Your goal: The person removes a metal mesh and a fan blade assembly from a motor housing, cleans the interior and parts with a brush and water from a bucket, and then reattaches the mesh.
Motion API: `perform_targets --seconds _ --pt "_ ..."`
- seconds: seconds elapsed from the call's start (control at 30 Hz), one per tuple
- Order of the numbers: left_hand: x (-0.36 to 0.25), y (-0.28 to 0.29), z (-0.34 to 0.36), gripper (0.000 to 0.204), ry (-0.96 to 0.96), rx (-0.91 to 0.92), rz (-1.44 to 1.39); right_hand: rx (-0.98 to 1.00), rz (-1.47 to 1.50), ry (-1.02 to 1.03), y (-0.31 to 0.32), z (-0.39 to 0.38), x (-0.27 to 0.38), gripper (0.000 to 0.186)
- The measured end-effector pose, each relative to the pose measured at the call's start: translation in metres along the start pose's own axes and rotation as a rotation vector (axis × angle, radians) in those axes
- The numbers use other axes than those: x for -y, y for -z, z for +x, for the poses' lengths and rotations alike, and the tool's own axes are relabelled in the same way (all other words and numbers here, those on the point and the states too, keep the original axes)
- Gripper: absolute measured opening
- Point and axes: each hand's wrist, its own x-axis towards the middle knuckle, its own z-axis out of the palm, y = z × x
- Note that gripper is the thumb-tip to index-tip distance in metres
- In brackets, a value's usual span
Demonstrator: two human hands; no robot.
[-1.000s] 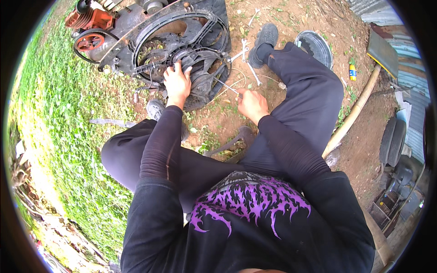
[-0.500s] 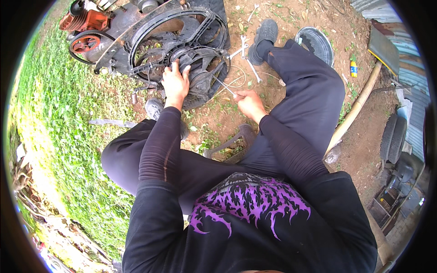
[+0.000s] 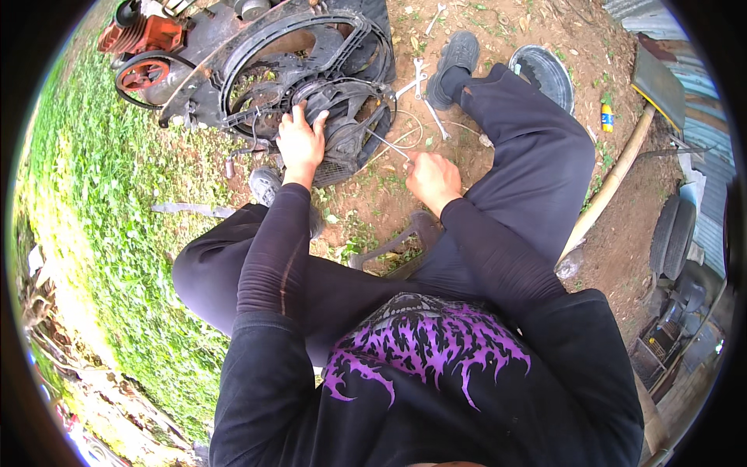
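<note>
A black plastic fan shroud assembly, with a large ring and a round hub, leans at the upper left, dusty and worn. My left hand lies on its near part, fingers stretched and thumb spread apart, touching the plastic below the hub. My right hand is closed round the near end of a thin metal rod. The rod's far end reaches the right side of the shroud, where its tip is hard to make out. Whatever handle it has is hidden in my fist.
Several wrenches lie on the dirt beside my shoe. A black round basin stands past my right knee. An orange compressor pump with a red wheel is at the far left. A yellow bottle lies right.
My right hand has shifted slightly to the right, and the rod's near end with it. My left hand stays in place on the shroud.
</note>
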Motion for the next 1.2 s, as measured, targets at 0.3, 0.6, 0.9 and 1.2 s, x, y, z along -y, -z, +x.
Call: perform_targets --seconds 0.3,0.6,0.9,1.2 --pt "0.008 -0.003 -0.003 0.062 0.012 0.007 -0.074 0.334 0.279 -0.143 0.008 0.003 -0.007 0.040" --pt "0.014 -0.008 -0.002 0.065 -0.020 -0.009 -0.059 0.230 0.258 -0.205 0.020 -0.008 -0.011 0.032" --pt "0.014 -0.010 -0.001 0.065 -0.032 -0.027 -0.096 0.218 0.317 -0.239 0.007 0.002 -0.015 0.033" --pt "0.010 -0.005 -0.001 0.064 0.014 0.031 -0.115 0.282 0.285 -0.092 -0.004 -0.011 -0.007 0.031"
